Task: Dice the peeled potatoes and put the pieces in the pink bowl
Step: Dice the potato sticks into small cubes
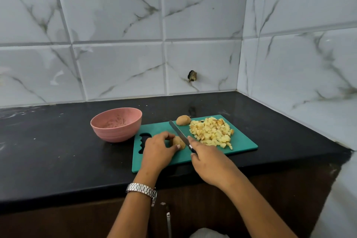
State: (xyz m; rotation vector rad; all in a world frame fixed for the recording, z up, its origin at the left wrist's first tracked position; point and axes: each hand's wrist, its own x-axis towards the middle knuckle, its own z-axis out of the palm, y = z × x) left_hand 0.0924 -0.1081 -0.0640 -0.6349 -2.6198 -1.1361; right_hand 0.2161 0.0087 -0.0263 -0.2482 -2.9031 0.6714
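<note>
Pink bowl, teal cutting board, black counter, grey-veined white tiles.

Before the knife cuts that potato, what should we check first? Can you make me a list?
1. Potato held steady: the left hand grips it on the green board. Ok.
2. Knife under control: the right hand holds the handle, with the blade over the potato. Ok.
3. Left fingers clear of the blade: they sit close beside it. Cannot tell.
4. Room to cut: the diced pile lies apart, on the board's right side. Ok.
5. Pink bowl ready: it stands just left of the board, with no diced pieces in it. Ok.
</note>
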